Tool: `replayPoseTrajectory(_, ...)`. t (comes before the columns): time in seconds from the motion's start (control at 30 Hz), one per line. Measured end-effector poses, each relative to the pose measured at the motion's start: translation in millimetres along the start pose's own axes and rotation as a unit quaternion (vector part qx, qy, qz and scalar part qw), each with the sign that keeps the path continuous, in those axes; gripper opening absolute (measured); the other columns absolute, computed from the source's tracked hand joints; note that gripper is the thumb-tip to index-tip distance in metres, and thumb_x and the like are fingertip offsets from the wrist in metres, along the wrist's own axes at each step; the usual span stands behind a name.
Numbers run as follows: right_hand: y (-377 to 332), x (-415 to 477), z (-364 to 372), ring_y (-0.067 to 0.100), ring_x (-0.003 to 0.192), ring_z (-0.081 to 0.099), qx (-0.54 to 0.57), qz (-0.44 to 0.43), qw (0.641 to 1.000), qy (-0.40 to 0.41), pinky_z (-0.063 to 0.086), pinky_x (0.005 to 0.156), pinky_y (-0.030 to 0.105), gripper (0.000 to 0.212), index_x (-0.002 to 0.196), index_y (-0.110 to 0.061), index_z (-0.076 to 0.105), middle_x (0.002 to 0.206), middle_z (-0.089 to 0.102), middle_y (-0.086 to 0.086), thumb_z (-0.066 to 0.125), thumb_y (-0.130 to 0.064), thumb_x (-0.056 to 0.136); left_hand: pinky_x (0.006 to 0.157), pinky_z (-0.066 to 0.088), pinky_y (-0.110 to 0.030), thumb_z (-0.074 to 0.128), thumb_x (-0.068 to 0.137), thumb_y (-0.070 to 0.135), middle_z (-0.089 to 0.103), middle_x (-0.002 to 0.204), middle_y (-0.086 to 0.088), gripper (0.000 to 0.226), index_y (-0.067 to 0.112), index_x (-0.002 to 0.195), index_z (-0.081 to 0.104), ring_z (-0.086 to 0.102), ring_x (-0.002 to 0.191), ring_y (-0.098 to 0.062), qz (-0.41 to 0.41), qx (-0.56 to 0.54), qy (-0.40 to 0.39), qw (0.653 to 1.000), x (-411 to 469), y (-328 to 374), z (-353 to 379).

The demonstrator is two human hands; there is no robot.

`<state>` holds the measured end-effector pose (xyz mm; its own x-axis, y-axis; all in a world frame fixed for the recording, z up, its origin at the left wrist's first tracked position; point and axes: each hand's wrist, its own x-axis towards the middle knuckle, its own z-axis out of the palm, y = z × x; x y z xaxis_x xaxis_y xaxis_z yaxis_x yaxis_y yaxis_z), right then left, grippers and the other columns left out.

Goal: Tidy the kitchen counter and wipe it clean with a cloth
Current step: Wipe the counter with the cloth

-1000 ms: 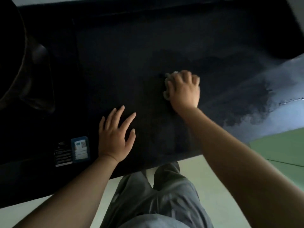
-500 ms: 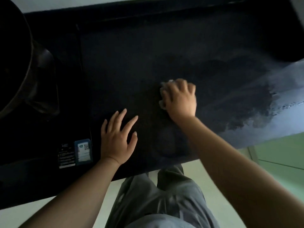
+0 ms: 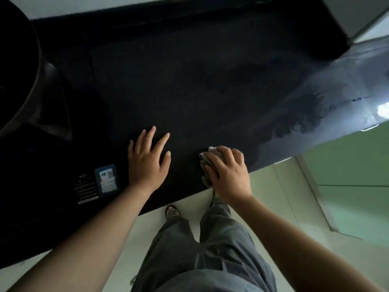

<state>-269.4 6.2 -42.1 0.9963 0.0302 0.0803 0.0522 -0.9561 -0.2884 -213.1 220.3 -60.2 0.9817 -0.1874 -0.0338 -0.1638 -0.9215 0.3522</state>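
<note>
The dark kitchen counter (image 3: pixel 189 85) fills the upper half of the head view. My right hand (image 3: pixel 228 172) presses a crumpled grey cloth (image 3: pixel 205 163) onto the counter close to its front edge; most of the cloth is hidden under the fingers. My left hand (image 3: pixel 148 160) lies flat on the counter a little to the left, fingers spread, holding nothing. Wet streaks (image 3: pixel 299 121) shine on the counter's right part.
A large dark round pot or wok (image 3: pixel 19 66) stands at the far left. Two labels (image 3: pixel 95 183) are stuck near the front edge left of my left hand. Below the edge are my grey trousers, a sandalled foot (image 3: pixel 172 211) and pale floor.
My right hand has dragged the cloth toward me, from the middle of the counter to its front edge. The left hand has stayed flat in place.
</note>
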Motion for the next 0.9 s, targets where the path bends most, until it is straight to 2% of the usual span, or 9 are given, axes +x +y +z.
replayPoseTrajectory(0.07,17.8,-1.2,-6.7,0.03,0.11,0.036,-0.009,0.024,1.0,0.004,0.045,0.083,0.043,0.033,0.117,-0.025,0.06,0.124,0.054,0.006,0.045,-0.04,0.091,0.109,0.019,-0.057,0.035,0.088,0.041,0.032,0.15,-0.01,0.051,0.026,0.136,0.044,0.025,0.139,-0.033,0.013,-0.001,-0.025,1.0,-2.8,-2.8,-2.9)
replayPoseTrajectory(0.17,22.3,23.5,-9.5,0.035,0.114,0.036,0.019,0.154,0.988,0.025,0.044,0.084,0.045,0.032,0.12,-0.024,0.056,0.13,0.05,0.007,0.048,-0.037,0.092,0.107,0.024,-0.059,0.033,0.087,0.044,0.032,0.15,-0.012,0.053,0.025,0.135,0.045,0.026,0.138,-0.035,0.022,0.009,-0.057,0.998,-8.1,-3.7,-10.8)
replayPoseTrajectory(0.23,9.0,38.1,-6.5,0.036,0.118,0.034,0.018,0.192,0.981,0.019,0.042,0.086,0.045,0.034,0.124,-0.028,0.052,0.133,0.046,0.005,0.044,-0.04,0.094,0.107,0.026,-0.058,0.036,0.087,0.044,0.032,0.15,-0.012,0.053,0.025,0.135,0.045,0.026,0.138,-0.035,0.019,0.018,-0.069,0.997,-10.9,0.9,-15.5)
replayPoseTrajectory(0.3,-2.3,40.0,-3.1,0.036,0.12,0.033,0.021,0.145,0.989,-0.004,0.04,0.085,0.044,0.036,0.127,-0.031,0.049,0.135,0.045,0.005,0.042,-0.042,0.094,0.107,0.026,-0.058,0.041,0.087,0.043,0.03,0.151,-0.012,0.052,0.025,0.136,0.044,0.025,0.138,-0.035,0.01,0.022,-0.08,0.996,-15.9,7.8,-17.4)
replayPoseTrajectory(0.43,6.4,20.7,-5.3,0.037,0.111,0.042,0.023,0.025,0.999,-0.018,0.047,0.074,0.045,0.032,0.118,-0.027,0.058,0.124,0.054,0.007,0.047,-0.041,0.091,0.107,0.026,-0.058,0.047,0.089,0.041,0.024,0.153,-0.016,0.054,0.023,0.139,0.038,0.022,0.139,-0.037,0.003,0.037,-0.1,0.994,-30.1,20.4,-15.5)
replayPoseTrajectory(0.53,23.6,13.9,-13.0,0.034,0.109,0.041,0.064,0.058,0.996,-0.022,0.047,0.071,0.043,0.03,0.115,-0.025,0.06,0.122,0.053,0.005,0.053,-0.039,0.09,0.106,0.027,-0.059,0.044,0.088,0.044,0.026,0.152,-0.017,0.056,0.021,0.139,0.039,0.024,0.138,-0.038,-0.008,0.045,-0.11,0.993,-37.1,32.1,-17.0)
replayPoseTrajectory(0.63,42.3,6.4,-29.6,0.032,0.107,0.04,0.124,0.081,0.989,-0.031,0.049,0.075,0.042,0.029,0.114,-0.025,0.061,0.117,0.053,0.004,0.055,-0.038,0.089,0.106,0.025,-0.06,0.029,0.085,0.052,0.033,0.149,-0.013,0.063,0.02,0.138,0.039,0.027,0.138,-0.033,-0.008,0.053,-0.113,0.992,-39.8,56.5,-20.9)
replayPoseTrajectory(0.77,82.5,-14.8,-69.1,0.03,0.103,0.043,0.175,0.123,0.977,0.002,0.036,0.081,0.029,0.028,0.115,-0.024,0.062,0.113,0.056,0.003,0.057,-0.034,0.088,0.107,0.026,-0.059,0.023,0.084,0.055,0.041,0.145,-0.007,0.067,0.019,0.137,0.041,0.03,0.137,-0.028,0.033,0.025,-0.117,0.992,-33.9,117.0,-23.1)
replayPoseTrajectory(0.9,145.0,-53.6,-117.4,0.025,0.1,0.042,0.177,0.18,0.967,0.037,0.03,0.082,0.025,0.028,0.114,-0.025,0.061,0.113,0.056,0.0,0.056,-0.035,0.089,0.105,0.034,-0.051,0.027,0.087,0.053,0.048,0.139,-0.004,0.062,0.018,0.135,0.044,0.038,0.132,-0.023,0.087,-0.02,-0.117,0.989,-26.0,193.7,-19.0)
